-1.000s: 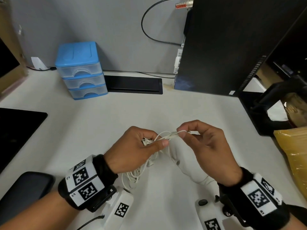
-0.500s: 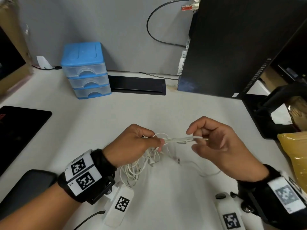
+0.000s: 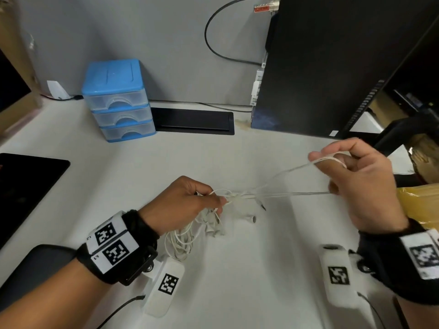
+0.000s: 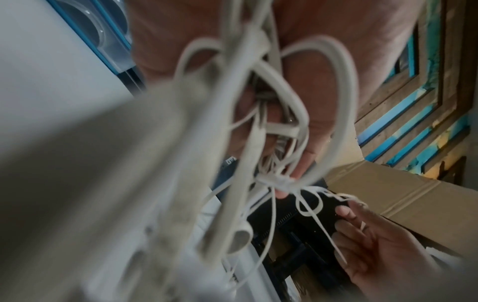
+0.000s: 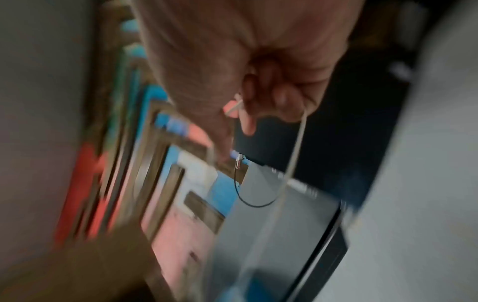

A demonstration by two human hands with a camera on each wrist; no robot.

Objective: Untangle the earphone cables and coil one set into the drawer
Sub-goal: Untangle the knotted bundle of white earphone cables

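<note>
White earphone cables (image 3: 280,186) stretch taut: your left hand (image 3: 183,205) grips the tangle, your right hand (image 3: 361,184) pinches a loop.

We cannot trace how the earphone cables (image 3: 215,211) cross inside the left hand (image 3: 183,205); its fingers hide the knot. The right wrist view is smeared by motion blur. In the left wrist view the nearest cable loops (image 4: 108,183) blur out.

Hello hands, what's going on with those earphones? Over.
Left hand grips the tangled earphones. Right hand pinches a cable loop, stretched taut. Knot not yet undone. Drawers shut.
</note>
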